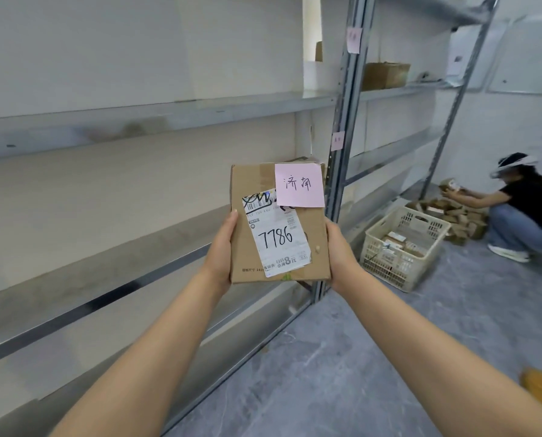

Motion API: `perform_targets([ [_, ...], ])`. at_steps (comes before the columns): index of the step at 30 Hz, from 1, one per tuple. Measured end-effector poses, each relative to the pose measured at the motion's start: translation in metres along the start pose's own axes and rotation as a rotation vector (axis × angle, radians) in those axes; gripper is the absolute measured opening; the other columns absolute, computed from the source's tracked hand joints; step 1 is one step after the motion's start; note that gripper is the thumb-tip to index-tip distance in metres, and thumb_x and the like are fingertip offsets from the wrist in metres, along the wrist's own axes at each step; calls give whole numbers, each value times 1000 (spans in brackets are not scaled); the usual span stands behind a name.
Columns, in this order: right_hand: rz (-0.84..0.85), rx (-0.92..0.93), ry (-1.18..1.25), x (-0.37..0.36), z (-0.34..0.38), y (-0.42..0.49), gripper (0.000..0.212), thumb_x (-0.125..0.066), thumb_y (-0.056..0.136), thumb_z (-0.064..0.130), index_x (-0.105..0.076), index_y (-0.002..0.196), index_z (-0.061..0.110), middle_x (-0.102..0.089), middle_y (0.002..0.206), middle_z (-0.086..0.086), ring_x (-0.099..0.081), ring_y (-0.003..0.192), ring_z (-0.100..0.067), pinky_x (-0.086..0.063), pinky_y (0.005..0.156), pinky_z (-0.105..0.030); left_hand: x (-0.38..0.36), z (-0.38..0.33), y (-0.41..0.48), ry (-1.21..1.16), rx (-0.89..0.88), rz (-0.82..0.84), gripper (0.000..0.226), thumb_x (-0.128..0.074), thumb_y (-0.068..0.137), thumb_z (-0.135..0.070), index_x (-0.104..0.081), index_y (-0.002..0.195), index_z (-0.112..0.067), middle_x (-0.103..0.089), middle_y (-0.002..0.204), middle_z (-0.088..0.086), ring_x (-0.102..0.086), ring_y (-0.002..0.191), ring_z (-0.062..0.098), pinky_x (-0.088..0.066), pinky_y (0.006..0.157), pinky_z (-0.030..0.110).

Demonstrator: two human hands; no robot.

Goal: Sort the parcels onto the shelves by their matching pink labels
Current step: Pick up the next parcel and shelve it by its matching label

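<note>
I hold a brown cardboard parcel (314, 244) in front of me with both hands. My left hand (221, 250) grips its left edge and my right hand (340, 250) grips its right edge. A pink note (298, 185) with handwritten characters sticks to its top right corner. A white shipping label reading 7786 covers its middle. Pink labels hang on the grey shelf upright, one high (354, 40) and one lower (337, 140). Their writing is too small to read.
Grey metal shelves (156, 111) run along the left. A brown box (384, 75) sits on a far shelf. A white plastic crate (403, 247) with parcels stands on the floor. A crouching person (528, 209) handles a pile of parcels beyond it.
</note>
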State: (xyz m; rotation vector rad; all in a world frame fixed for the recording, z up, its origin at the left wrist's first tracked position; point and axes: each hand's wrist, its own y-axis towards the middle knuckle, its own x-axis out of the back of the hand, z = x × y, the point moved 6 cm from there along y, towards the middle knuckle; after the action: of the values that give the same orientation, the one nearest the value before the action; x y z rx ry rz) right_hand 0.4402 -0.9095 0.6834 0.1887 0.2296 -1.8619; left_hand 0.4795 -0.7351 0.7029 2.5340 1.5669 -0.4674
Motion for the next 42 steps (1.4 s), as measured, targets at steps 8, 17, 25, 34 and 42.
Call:
perform_targets([
  [8, -124, 81, -49, 48, 37, 49, 37, -35, 95, 42, -64, 107, 22, -72, 86, 0, -67, 81, -21, -52, 62, -27, -48, -12, 75, -22, -41, 143, 45, -31, 99, -40, -53, 130, -15, -75, 92, 0, -74, 71, 13, -56, 53, 25],
  [17, -254, 72, -9, 96, 58, 107, 41, -39, 88, 51, -73, 84, 28, -74, 88, -2, -68, 85, -27, -51, 75, -37, -88, -18, 157, 9, -71, 259, 48, -32, 99, -40, -47, 138, -15, -66, 119, 10, -69, 88, 20, -58, 60, 27],
  [25, -221, 77, 66, 145, 68, 151, 38, -39, 92, 48, -68, 87, 25, -74, 78, 0, -69, 72, -21, -51, 66, -32, -125, -5, 211, 40, -98, 276, 41, -36, 99, -34, -44, 138, -22, -68, 111, 4, -68, 91, 20, -58, 68, 31],
  [34, -36, 86, 27, 189, 100, 218, 38, -35, 95, 45, -66, 90, 23, -74, 76, 2, -70, 70, -17, -54, 56, -25, -168, -4, 260, 96, -120, 124, 44, -39, 96, -43, -45, 137, -26, -69, 116, 2, -71, 90, 16, -57, 65, 29],
  [42, 94, 128, 14, 223, 130, 265, 45, -34, 95, 46, -60, 117, 15, -70, 92, -6, -66, 82, -24, -53, 61, -27, -210, 1, 300, 22, -115, 41, 54, -49, 84, -54, -50, 133, -33, -64, 128, 7, -62, 115, 33, -50, 94, 53],
])
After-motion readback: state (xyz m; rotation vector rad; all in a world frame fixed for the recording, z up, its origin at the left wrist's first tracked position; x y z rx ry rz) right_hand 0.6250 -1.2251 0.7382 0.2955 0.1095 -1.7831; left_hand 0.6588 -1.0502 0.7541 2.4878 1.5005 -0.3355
